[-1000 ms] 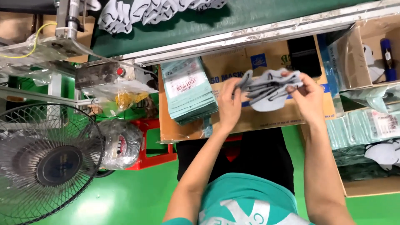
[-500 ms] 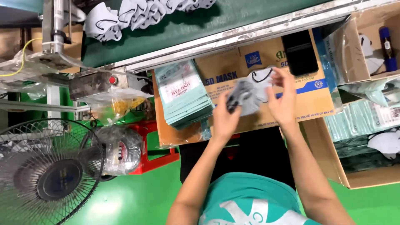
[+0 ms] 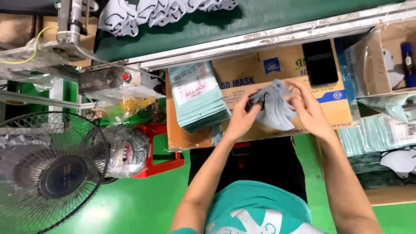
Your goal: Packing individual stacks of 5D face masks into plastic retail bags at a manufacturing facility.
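Our left hand (image 3: 241, 122) and right hand (image 3: 308, 113) pinch a stack of soft grey fabric masks (image 3: 274, 107) above the brown cardboard box (image 3: 242, 78), beside the pile of teal rectangular pouches (image 3: 198, 96).

Mask-packing factory line: green conveyor belt (image 3: 260, 21), pouch stacks (image 3: 199, 97), cartons (image 3: 277, 73).

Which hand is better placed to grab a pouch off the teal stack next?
Left, probably. The left hand sits right beside the pouch stack, while the right hand is on the far side of the grey masks both hands hold, so it would have to cross over.
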